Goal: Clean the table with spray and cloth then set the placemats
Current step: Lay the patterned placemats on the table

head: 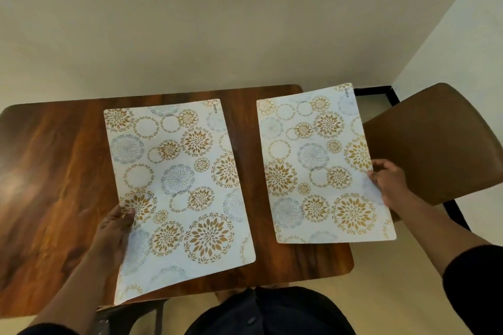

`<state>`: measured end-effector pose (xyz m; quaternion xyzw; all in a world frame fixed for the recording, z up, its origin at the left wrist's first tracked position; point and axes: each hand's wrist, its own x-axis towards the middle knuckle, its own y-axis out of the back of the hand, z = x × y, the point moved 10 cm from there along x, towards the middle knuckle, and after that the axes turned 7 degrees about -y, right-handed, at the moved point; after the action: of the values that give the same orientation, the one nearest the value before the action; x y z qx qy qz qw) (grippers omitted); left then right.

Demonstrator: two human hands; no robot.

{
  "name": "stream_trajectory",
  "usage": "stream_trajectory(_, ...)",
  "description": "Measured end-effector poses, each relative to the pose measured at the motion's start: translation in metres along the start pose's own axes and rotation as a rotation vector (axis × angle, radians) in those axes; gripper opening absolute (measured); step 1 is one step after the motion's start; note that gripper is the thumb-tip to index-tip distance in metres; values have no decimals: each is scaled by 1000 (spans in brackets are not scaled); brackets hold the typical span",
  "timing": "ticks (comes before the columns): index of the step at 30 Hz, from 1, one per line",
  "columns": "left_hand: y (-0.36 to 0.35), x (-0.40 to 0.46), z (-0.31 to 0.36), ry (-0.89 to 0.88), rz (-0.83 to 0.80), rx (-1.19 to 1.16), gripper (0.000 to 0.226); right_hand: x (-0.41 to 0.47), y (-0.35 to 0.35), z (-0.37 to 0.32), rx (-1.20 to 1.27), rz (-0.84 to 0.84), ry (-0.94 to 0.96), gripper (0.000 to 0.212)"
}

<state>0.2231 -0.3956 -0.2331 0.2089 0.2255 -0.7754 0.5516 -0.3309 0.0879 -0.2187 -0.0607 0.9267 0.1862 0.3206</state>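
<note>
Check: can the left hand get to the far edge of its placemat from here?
Probably yes. The left hand grips the left placemat at its near left edge, and the bare wooden table beside it leaves a free path to the far edge.

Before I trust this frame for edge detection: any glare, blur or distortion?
Head view: wide-angle bending bows the table edges and both placemats; a soft glare patch sits on the wood at far left; the left hand looks slightly motion-blurred; the left placemat print stays readable.

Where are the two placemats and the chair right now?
left placemat (179, 185), head view, its patterned middle.
right placemat (321, 166), head view, its patterned middle.
chair (441, 144), head view, brown seat surface.
</note>
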Motion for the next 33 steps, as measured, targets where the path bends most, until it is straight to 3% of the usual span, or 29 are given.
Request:
stream_trajectory(12,-78,-21,-19,-30,-99,35,33,-15,-90,39,-41,-73,-15,24)
stream_trajectory(22,-107,-37,-26,-54,-84,61,27,-21,-126,43,-60,-71,11,24)
stream_trajectory(33,-113,-40,-29,-68,-61,91,27,-21,-137,42,-196,-79,157,43)
